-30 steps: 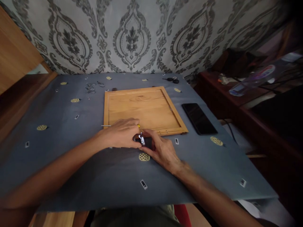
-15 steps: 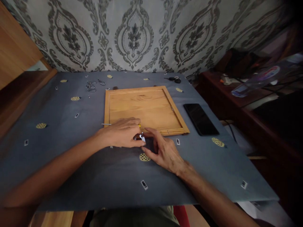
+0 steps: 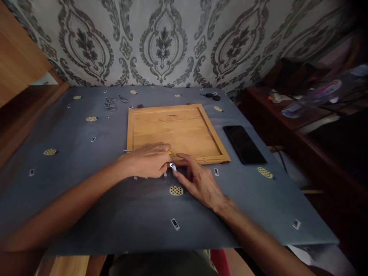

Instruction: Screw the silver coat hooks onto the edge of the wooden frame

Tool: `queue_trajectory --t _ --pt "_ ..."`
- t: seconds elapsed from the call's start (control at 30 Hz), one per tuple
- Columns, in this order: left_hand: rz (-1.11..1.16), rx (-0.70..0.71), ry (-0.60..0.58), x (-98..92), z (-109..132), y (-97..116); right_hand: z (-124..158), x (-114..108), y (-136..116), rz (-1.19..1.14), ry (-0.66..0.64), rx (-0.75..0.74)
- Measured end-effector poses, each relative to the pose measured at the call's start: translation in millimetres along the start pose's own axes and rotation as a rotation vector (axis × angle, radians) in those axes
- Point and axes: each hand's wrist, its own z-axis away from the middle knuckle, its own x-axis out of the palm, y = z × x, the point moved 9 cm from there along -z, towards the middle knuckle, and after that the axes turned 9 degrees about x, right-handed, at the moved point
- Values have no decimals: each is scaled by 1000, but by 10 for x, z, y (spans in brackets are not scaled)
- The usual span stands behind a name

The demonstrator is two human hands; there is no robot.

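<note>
My left hand [image 3: 148, 159] is closed over the near left part of a wooden framed panel [image 3: 172, 128]. Held within it is a screwdriver [image 3: 128, 150]; its thin metal shaft points left and a bit of yellow handle shows by the fingers. My right hand [image 3: 198, 178] pinches a small shiny metal piece [image 3: 173, 166] between thumb and fingers, at the panel's near edge. The piece's exact kind is too small to make out. The left fingertips are close beside it. A few small metal bits [image 3: 165, 174] show below the left hand.
A black phone [image 3: 244, 145] lies right of the panel. Keys [image 3: 212, 96] are at the back right, and small metal parts [image 3: 111, 103] at the back left. A patterned blue cloth [image 3: 115, 222] covers the table. A plastic bottle [image 3: 316, 96] is on the side furniture.
My left thumb has drawn in, away from the small metal piece. That piece has turned slightly and now sits at my right fingertips. The panel has stayed put.
</note>
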Motion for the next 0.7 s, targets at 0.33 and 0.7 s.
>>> queue_trajectory --t 0.33,0.7 --pt "11 -20 66 -58 55 -91 -27 -1 -38 92 -32 13" --pt "366 -10 933 -1009 892 -317 -24 -4 -14 59 -22 9"
